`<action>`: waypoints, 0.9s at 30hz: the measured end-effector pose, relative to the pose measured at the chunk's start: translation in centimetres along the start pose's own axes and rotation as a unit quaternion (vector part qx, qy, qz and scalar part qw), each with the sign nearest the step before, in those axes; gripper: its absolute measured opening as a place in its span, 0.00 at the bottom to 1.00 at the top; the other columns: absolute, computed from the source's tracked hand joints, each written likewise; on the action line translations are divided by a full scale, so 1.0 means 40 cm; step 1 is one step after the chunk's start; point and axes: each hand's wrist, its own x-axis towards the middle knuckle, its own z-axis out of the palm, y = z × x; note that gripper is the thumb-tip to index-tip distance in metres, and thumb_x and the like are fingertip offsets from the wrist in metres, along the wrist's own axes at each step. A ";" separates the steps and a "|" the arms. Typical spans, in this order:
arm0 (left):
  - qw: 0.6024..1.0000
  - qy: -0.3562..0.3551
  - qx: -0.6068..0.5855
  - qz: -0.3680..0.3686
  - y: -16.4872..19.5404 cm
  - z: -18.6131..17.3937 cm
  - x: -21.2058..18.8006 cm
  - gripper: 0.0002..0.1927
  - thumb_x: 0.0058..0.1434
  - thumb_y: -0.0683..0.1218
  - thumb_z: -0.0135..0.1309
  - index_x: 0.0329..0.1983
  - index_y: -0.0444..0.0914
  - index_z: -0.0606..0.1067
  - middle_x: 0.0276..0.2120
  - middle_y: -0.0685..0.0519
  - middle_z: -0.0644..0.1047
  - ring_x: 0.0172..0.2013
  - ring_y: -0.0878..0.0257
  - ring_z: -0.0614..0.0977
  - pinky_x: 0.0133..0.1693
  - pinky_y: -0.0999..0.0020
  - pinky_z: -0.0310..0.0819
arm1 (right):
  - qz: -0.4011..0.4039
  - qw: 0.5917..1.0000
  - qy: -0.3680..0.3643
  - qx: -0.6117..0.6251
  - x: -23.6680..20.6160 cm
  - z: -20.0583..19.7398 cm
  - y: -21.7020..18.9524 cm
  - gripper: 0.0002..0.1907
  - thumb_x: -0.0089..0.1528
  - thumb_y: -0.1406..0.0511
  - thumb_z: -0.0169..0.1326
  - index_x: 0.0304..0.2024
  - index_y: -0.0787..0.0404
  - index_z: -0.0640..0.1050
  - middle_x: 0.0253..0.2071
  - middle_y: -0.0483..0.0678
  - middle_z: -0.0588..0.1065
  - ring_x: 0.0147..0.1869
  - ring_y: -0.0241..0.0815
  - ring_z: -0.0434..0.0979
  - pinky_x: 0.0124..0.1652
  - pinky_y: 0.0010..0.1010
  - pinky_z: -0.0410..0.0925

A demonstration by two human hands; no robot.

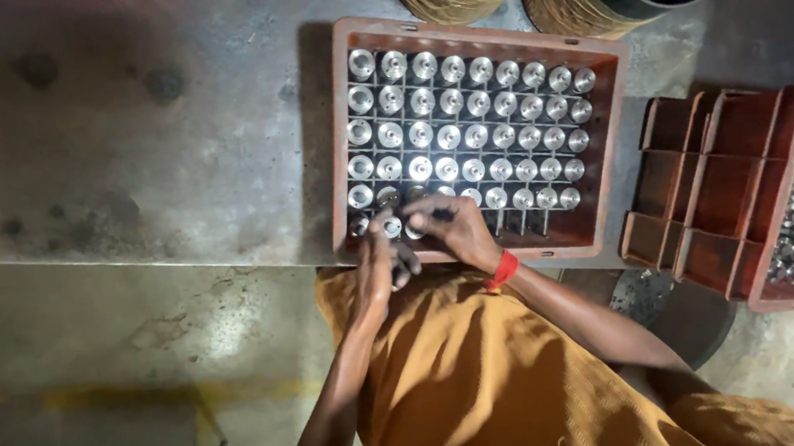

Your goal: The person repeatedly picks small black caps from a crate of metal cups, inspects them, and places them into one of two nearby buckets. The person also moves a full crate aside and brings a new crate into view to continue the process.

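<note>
Both hands, left hand (379,259) and right hand (456,230), cover metal parts (465,119) at the crate's (603,150) 7 o'clock corner; grip contents cannot be told.

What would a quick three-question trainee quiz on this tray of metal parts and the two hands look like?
1. True or false: the reddish-brown tray with the shiny round metal parts rests on the grey table.
2. Which tray edge are the left hand and right hand working at: A near, B far, C right?
3. What is worn on the right wrist?

Key: 1 true. 2 A. 3 a red band.
</note>
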 end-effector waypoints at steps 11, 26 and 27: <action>0.977 0.150 -0.057 0.142 0.025 -0.121 0.009 0.12 0.72 0.49 0.52 0.48 0.36 0.78 0.24 0.55 0.71 0.21 0.70 0.68 0.23 0.75 0.59 | -0.212 0.892 -0.084 -0.391 0.096 0.065 0.005 0.13 0.56 0.69 0.60 0.44 0.64 0.81 0.42 0.50 0.75 0.47 0.51 0.74 0.47 0.40 0.70; 0.769 0.368 0.468 0.235 0.050 -0.062 0.161 0.34 0.72 0.63 0.42 0.68 0.32 0.63 0.59 0.32 0.70 0.58 0.33 0.70 0.57 0.40 0.64 | -0.210 0.923 0.235 -0.219 0.490 -0.484 -0.157 0.13 0.73 0.63 0.53 0.52 0.66 0.80 0.47 0.60 0.80 0.50 0.57 0.81 0.49 0.42 0.72; 0.756 0.384 0.464 0.255 0.052 -0.060 0.162 0.34 0.73 0.63 0.41 0.68 0.32 0.64 0.59 0.31 0.71 0.57 0.33 0.71 0.57 0.39 0.64 | -0.217 0.920 0.223 -0.238 0.524 -0.514 -0.165 0.14 0.73 0.62 0.52 0.52 0.65 0.80 0.48 0.61 0.79 0.52 0.59 0.80 0.51 0.43 0.71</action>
